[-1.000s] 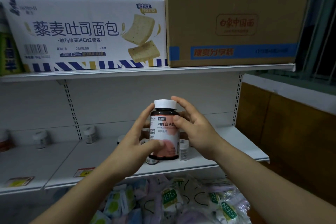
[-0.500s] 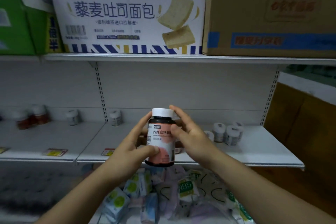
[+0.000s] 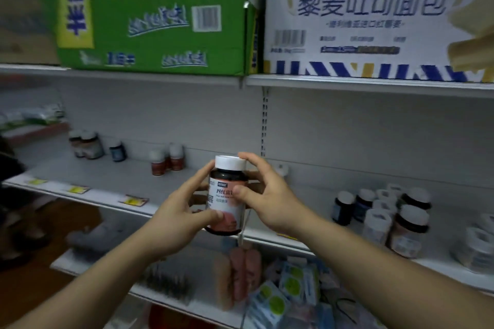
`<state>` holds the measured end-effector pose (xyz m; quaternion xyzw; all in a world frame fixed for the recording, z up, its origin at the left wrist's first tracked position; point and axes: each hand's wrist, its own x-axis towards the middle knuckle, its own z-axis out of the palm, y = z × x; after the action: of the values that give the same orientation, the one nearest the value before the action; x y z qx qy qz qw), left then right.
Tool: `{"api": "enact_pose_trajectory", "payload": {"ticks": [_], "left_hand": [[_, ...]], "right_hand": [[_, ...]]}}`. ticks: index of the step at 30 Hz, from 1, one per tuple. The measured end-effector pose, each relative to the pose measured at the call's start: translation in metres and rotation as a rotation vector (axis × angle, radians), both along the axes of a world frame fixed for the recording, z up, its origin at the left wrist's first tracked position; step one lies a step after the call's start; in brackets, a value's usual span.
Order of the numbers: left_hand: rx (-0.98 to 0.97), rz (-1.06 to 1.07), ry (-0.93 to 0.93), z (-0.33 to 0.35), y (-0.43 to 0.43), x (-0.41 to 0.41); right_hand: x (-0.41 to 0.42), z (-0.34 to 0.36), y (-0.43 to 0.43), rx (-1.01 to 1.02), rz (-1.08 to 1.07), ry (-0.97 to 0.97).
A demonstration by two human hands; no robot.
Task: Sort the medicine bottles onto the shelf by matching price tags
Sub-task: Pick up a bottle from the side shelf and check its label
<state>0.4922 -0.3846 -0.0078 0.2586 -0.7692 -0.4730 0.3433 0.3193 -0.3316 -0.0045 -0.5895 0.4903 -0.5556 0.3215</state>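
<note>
Both hands are wrapped around one dark brown medicine bottle with a white cap and a pink-and-white label (image 3: 226,196), held upright in mid-air in front of the white metal shelf (image 3: 88,176), not set down yet. The left hand (image 3: 177,215) pinches it from the side with the thumb low on the label, and the right hand (image 3: 263,195) closes on the other side with fingers up near the cap. The grip looks solid, so I'd guess dropping isn't the risk; the mix-up is. The yellow price tags on the shelf lip (image 3: 133,200) are blurry and small, and the red-brown bottles further back (image 3: 167,159) look similar enough that it could easily land at the wrong tag. Compared with a second ago, the view has swung left: the green cardboard carton (image 3: 155,13) up top is in shot now, and the grip is unchanged.
</note>
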Motion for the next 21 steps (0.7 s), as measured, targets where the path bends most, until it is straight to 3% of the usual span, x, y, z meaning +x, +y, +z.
{"api": "enact_pose_trajectory", "payload": {"ticks": [7, 21], "left_hand": [[-0.001, 0.114, -0.075, -0.002, -0.090, 0.086], [0.013, 0.335, -0.114, 0.002, -0.283, 0.168]], "right_hand": [[0.081, -0.003, -0.102, -0.003, 0.114, -0.034], [0.160, -0.009, -0.336, -0.022, 0.280, 0.057]]}}
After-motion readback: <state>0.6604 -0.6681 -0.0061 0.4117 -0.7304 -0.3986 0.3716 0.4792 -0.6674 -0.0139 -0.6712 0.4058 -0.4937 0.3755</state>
